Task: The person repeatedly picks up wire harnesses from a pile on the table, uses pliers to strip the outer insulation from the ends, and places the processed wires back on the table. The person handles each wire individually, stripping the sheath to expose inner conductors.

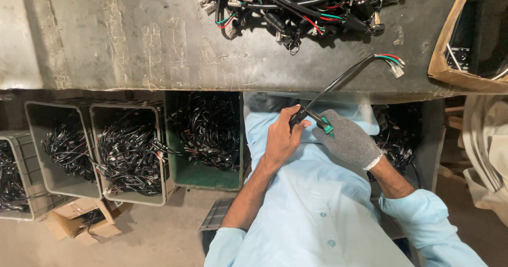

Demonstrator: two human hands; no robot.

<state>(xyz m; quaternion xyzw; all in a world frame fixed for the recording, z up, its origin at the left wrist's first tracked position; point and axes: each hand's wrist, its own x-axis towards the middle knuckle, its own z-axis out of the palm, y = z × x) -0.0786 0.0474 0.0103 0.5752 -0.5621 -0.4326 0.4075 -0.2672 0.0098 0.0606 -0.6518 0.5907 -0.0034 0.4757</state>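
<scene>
My bare left hand [282, 138] grips a black sheathed wire harness [338, 81] near its lower end, just below the edge of the grey worktable [132, 45]. My right hand [346, 138], in a grey knit glove, holds the small green connector [327, 127] at that same end. The two hands are close together over my light blue shirt. The harness runs up and right onto the table. It ends there in red, green and black wires with a white plug [397, 69].
A tangled pile of black harnesses [296, 5] lies at the table's far edge. A cardboard box [443, 61] stands at the right. Under the table, grey bins [129, 153] and a green bin [206, 140] hold more harnesses. Small cartons [84, 220] sit on the floor.
</scene>
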